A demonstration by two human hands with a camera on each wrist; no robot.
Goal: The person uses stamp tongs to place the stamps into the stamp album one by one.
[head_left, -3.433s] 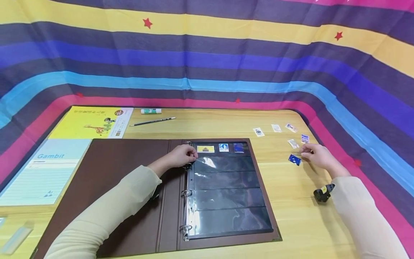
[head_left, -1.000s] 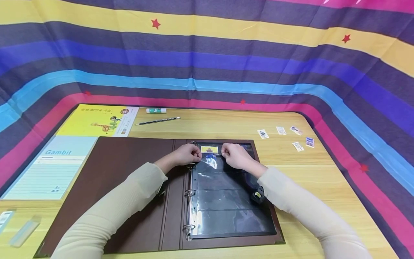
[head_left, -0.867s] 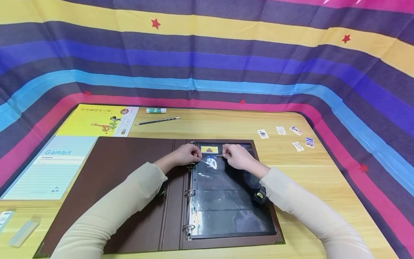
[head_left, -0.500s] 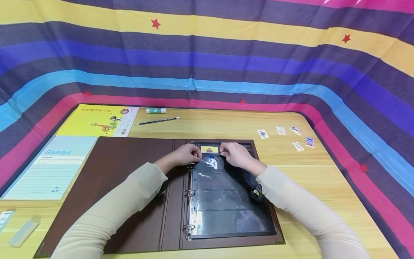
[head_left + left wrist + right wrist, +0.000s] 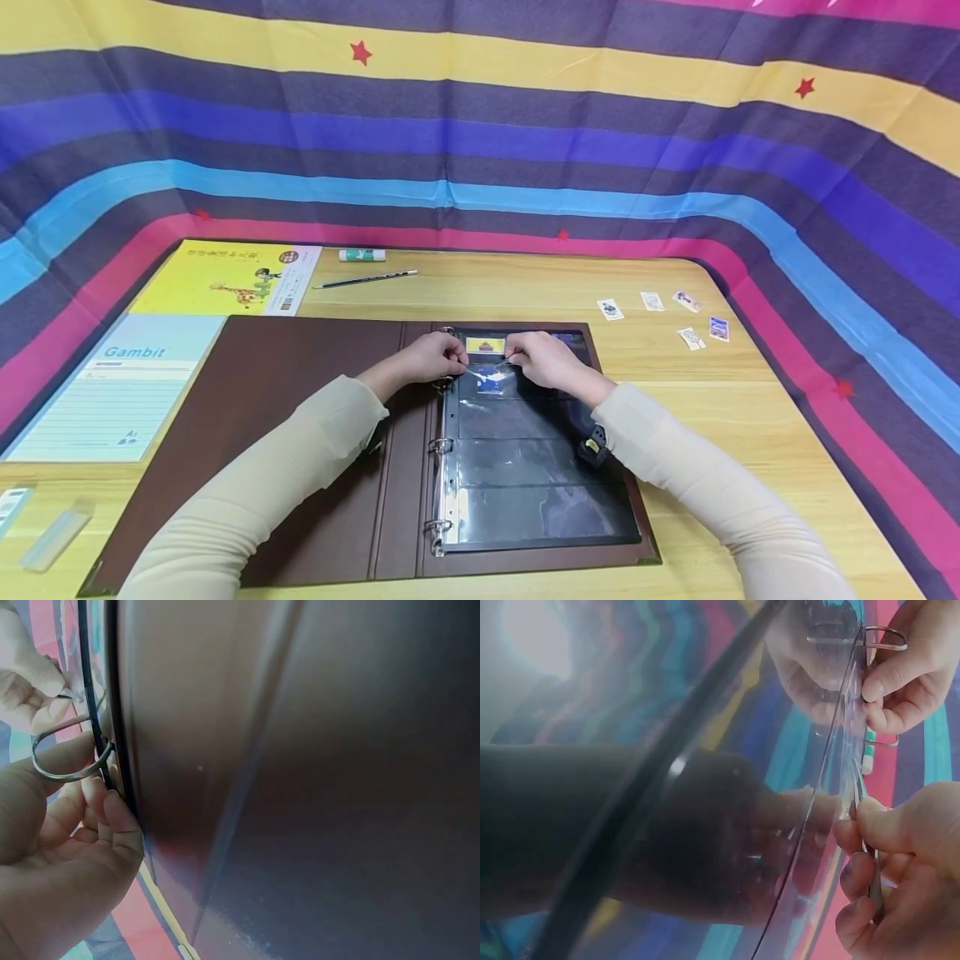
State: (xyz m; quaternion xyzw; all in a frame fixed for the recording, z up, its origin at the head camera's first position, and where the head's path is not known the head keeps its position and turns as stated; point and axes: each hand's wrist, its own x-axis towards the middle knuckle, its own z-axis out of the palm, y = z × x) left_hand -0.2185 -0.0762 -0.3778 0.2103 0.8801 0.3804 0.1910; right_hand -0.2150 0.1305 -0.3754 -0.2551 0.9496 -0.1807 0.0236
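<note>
My right hand (image 5: 543,360) grips slim metal tweezers (image 5: 876,889), their tips pointing at the second row of a black stamp page (image 5: 540,462). A blue stamp (image 5: 491,380) sits upright behind the clear film of that row, just under the tweezer tips. My left hand (image 5: 431,357) pinches the lifted edge of the film at the page's left side, next to a binder ring (image 5: 71,778). Directly above is a yellow stamp (image 5: 485,345) in the top row. My right hand partly hides the other stamps of that row.
The brown binder (image 5: 315,433) lies open. Several loose stamps, one of them purple (image 5: 718,328), lie at the back right. A pencil (image 5: 367,280), a glue stick (image 5: 362,255), a yellow booklet (image 5: 217,279) and a Gambit notebook (image 5: 112,392) are at the left.
From the loose stamps at the right, my right hand has come over the page with the blue stamp. The stamp has slid down into the second row. My left hand keeps its hold.
</note>
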